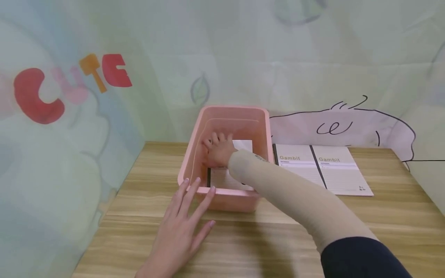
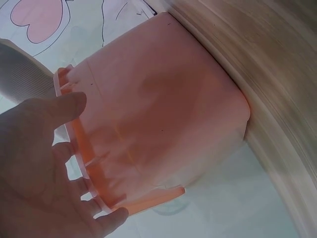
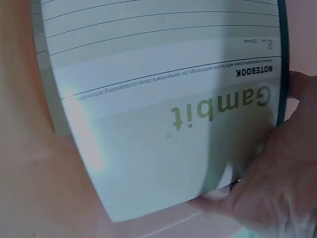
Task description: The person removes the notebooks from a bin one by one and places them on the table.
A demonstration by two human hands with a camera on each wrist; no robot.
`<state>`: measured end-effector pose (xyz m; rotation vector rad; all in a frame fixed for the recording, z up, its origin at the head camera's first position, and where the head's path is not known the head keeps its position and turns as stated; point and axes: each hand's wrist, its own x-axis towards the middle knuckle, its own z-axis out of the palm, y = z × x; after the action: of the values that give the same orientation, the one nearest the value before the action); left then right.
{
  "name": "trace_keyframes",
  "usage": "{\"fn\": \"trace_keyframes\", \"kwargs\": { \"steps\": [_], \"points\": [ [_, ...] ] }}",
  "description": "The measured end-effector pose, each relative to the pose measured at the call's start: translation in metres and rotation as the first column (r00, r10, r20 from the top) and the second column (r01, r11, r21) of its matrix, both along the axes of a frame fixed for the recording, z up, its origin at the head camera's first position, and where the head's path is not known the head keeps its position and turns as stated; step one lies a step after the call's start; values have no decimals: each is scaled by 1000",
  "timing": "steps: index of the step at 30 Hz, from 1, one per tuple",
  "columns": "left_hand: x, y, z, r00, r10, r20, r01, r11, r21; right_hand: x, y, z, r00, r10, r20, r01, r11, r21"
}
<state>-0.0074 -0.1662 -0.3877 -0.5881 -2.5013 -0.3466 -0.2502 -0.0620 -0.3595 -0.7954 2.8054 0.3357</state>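
Observation:
A pink plastic bin (image 1: 226,192) stands on the wooden table with white notebooks inside. My right hand (image 1: 220,152) is down in the bin at the upper left corner of the top notebook (image 1: 241,144). In the right wrist view, that hand (image 3: 277,183) grips the corner of the "Gambit" notebook (image 3: 163,124); fingertips are hidden past the top edge and dark spine. Another sheet edge (image 3: 52,94) shows beneath. My left hand (image 1: 180,220) rests its straight, spread fingers on the bin's near rim, the thumb beside the outer wall (image 2: 163,99).
Two more white "Gambit" notebooks (image 1: 299,160) lie right of the bin, one overlapping the other. Bare wood table (image 1: 146,185) shows left of the bin. A printed cloth (image 1: 167,58) hangs behind and along the left side.

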Motion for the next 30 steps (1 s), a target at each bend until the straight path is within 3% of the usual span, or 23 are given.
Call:
{"fn": "trace_keyframes", "kwargs": {
  "steps": [7,11,15,20,24,30],
  "points": [
    [-3,0,-3,1000,10,16,-10,1000,-10,-8,3,11,995,65,-74,-62,997,41],
    [-5,-1,-3,1000,8,18,-7,1000,-8,-13,8,27,992,62,-114,-63,998,-11],
    [-7,-1,-4,1000,-1,26,1,1000,-9,-13,17,47,970,64,-235,-91,990,-109],
    [-7,-4,-4,999,-2,40,2,1000,-11,-13,19,78,907,43,-419,-188,932,-311],
    [-7,-5,-4,999,14,50,-13,1000,-17,-12,22,112,879,16,-476,-242,875,-418],
    [-7,-9,-1,998,9,59,-8,1000,-9,-9,38,170,839,-49,-542,-264,835,-483]
  ]
}}
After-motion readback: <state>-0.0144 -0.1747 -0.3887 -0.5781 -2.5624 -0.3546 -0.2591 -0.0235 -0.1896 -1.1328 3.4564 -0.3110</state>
